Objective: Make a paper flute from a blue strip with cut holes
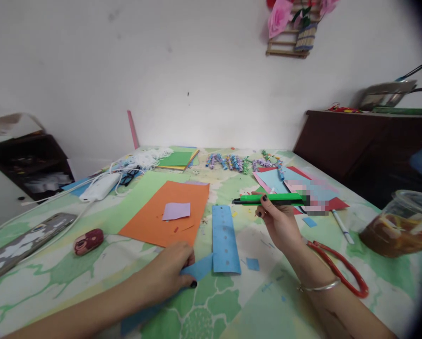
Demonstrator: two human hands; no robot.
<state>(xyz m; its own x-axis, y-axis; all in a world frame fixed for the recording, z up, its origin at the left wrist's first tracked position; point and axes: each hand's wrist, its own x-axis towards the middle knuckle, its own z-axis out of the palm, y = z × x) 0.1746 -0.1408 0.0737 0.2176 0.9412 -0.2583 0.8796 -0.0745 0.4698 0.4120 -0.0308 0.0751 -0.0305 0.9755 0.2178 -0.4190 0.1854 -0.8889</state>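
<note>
My left hand is closed over a blue paper strip, pinching it between thumb and fingers. That strip slants across the table under the hand. Its right end meets a wider blue paper strip lying flat, marked with a row of small greyish dots. My right hand, raised above the table, is closed around a long, slim green-and-black tool held level; its exact kind is unclear. A small blue paper square rests right of the dotted strip. Red-handled scissors lie beside my right forearm.
Orange paper carries a lilac piece. Curled paper pieces line the back. To the right are a white marker and a clear tub of brown liquid. A phone and white power strip lie left.
</note>
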